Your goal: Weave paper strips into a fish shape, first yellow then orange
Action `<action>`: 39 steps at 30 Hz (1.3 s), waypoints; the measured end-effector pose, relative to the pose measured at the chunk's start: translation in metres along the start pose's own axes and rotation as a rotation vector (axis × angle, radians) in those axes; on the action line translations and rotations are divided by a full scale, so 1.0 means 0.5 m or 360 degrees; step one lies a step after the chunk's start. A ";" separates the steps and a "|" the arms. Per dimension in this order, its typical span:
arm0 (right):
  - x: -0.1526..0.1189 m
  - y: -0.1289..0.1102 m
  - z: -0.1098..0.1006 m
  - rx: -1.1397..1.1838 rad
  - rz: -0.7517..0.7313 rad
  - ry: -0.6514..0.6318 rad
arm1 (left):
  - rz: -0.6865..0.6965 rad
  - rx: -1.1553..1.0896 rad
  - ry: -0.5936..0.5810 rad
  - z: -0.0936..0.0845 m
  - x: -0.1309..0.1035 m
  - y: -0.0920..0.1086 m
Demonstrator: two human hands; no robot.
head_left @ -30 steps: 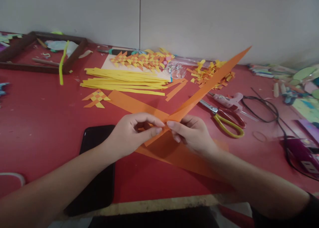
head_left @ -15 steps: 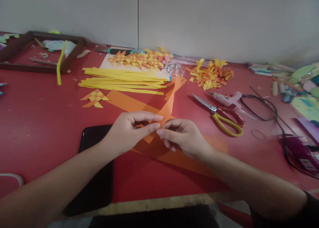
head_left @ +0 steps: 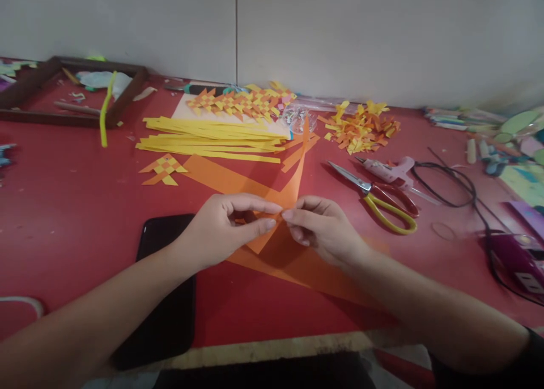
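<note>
My left hand [head_left: 232,225] pinches a folded orange paper strip [head_left: 293,185] between thumb and fingers. One end of the strip sticks up and away from me, and a pointed corner shows below my left thumb. The thumb and fingertips of my right hand [head_left: 321,225] are closed on the strip's edge, right beside my left fingertips. Beneath both hands lies a larger orange paper sheet [head_left: 293,273] on the red table. To the left rests a woven orange and yellow paper fish [head_left: 165,169].
Yellow paper strips [head_left: 212,140] lie behind my hands, with several woven fish [head_left: 238,103] beyond. Scissors [head_left: 374,199], a pink glue gun [head_left: 391,171] with its cord and paper scraps [head_left: 361,128] are on the right. A black tablet-like slab [head_left: 165,304] and a wooden frame [head_left: 127,94] are left.
My right fingertips have shifted slightly right along the strip. The strip's raised end has turned and looks narrower, and its lower corner shows more. The view has moved a little.
</note>
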State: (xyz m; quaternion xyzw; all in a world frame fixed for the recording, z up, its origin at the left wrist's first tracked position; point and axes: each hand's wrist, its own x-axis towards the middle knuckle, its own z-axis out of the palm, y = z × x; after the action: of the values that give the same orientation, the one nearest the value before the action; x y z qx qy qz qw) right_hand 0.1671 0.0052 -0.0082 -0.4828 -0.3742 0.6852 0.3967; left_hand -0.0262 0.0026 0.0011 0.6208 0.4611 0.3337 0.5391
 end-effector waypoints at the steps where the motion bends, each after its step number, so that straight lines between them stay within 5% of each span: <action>1: 0.002 -0.004 -0.002 0.0021 -0.0011 0.0027 | -0.0011 0.0017 -0.0001 0.001 0.000 0.000; 24: 0.013 -0.013 -0.019 0.0100 -0.0089 0.0152 | 0.0034 0.0037 -0.0257 0.009 -0.014 -0.001; 39: -0.005 0.010 -0.008 -0.0047 -0.0115 -0.0109 | -0.0145 -0.0080 -0.0259 0.010 -0.014 -0.007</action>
State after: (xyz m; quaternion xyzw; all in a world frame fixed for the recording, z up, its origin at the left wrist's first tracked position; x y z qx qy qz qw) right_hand 0.1709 0.0014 -0.0126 -0.4511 -0.4149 0.6810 0.4009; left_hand -0.0249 -0.0058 -0.0027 0.6105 0.4351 0.2686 0.6048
